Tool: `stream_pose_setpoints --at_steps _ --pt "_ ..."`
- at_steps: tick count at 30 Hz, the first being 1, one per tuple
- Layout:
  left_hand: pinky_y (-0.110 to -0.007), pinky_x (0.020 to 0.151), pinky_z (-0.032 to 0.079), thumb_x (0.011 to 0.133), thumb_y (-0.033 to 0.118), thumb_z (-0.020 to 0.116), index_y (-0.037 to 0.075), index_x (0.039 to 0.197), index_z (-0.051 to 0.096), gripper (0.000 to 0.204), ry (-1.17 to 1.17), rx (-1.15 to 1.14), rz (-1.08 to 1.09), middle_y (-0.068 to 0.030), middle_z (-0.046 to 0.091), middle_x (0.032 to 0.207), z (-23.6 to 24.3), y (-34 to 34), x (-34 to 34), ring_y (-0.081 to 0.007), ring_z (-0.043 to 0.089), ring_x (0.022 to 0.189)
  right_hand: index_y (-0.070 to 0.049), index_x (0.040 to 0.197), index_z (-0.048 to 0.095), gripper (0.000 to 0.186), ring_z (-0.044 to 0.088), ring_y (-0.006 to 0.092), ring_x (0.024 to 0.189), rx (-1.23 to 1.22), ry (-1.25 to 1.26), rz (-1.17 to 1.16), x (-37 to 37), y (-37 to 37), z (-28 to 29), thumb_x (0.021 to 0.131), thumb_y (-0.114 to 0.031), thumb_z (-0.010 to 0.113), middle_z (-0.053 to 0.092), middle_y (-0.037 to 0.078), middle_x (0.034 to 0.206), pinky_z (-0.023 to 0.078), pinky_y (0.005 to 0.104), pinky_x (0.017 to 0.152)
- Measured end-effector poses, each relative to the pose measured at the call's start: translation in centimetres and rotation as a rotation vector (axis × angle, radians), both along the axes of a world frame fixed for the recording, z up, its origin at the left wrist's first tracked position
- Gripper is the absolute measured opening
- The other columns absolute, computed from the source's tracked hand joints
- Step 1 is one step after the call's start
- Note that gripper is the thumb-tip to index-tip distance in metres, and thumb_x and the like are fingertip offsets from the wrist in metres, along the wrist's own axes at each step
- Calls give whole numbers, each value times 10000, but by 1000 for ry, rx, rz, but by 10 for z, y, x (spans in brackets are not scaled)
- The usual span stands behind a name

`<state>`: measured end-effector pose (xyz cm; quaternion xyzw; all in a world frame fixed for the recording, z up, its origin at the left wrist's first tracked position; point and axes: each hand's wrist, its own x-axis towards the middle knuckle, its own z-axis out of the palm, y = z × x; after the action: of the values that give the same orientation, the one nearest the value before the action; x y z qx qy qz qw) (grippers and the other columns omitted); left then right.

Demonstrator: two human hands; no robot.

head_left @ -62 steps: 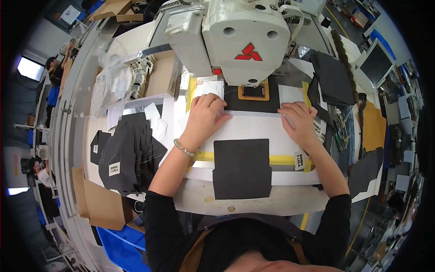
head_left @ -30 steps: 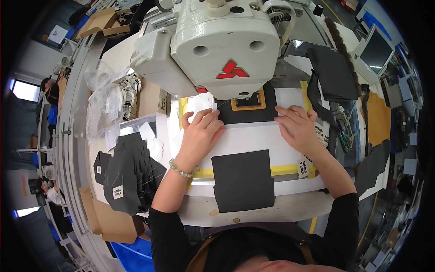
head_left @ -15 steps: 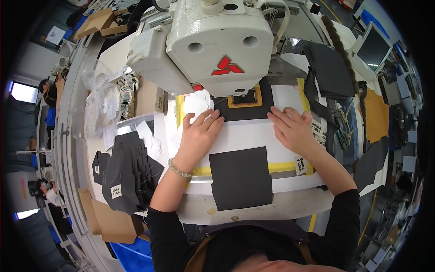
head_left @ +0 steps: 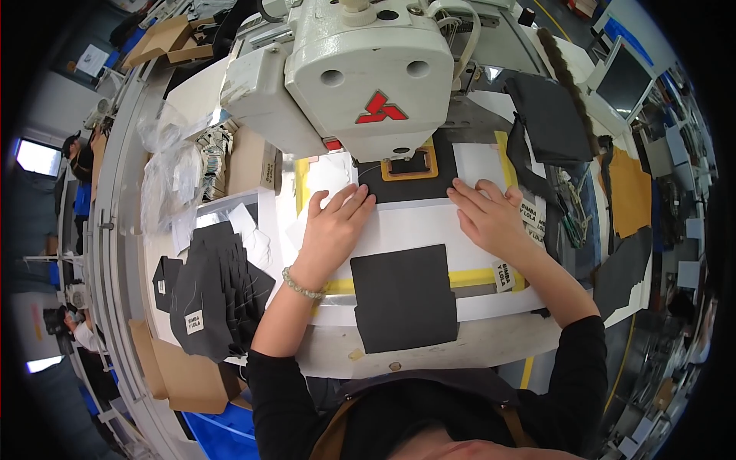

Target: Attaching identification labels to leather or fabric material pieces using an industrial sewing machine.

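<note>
A dark fabric panel (head_left: pixel 383 193) lies flat beneath the head of a large white sewing machine (head_left: pixel 372 77). An orange-yellow clamp frame (head_left: pixel 435 164) presses on its middle. At the panel's near left corner rest the fingertips of my left hand (head_left: pixel 336 230), fingers stretched out and palm down. My right hand (head_left: pixel 491 221) touches the near right corner in the same way, thumb apart. Neither hand grips anything. Closer to me, a second dark fabric panel (head_left: pixel 404 299) lies across the white sheet's yellow-taped edge and the table's front. The needle is hidden by the machine head.
A fanned stack of dark labelled pieces (head_left: pixel 218 291) lies left, with bundled labels (head_left: pixel 215 157) and a clear plastic bag (head_left: pixel 170 180) behind it. Loose labels (head_left: pixel 531 218) lie beside my right forearm. Folded dark fabric (head_left: pixel 553 119) and a screen (head_left: pixel 625 80) are farther right.
The whole view has shifted slightly. Both hands keep their places on the panel's near corners, and nothing has been taken or let go.
</note>
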<state>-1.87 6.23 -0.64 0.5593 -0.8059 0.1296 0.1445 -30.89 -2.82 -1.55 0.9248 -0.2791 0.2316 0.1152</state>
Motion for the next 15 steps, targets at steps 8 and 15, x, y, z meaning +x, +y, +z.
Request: stream_pose_setpoints --at_steps 8,15 --pt "-415 1001 361 808 39 584 85 1144 669 349 21 32 -16 -35 649 1237 -1 1 1 -171 572 1176 -135 1122 678 349 543 122 999 39 -2 -3 -2 2 2 776 -180 697 638 -37 1243 260 367 827" --pt "-408 988 365 807 46 591 84 1124 680 331 21 30 -9 -34 658 1219 -2 0 0 -167 576 1156 -128 1119 677 349 543 123 1002 40 -8 12 -1 1 1 775 -177 696 638 -34 1242 263 364 830"
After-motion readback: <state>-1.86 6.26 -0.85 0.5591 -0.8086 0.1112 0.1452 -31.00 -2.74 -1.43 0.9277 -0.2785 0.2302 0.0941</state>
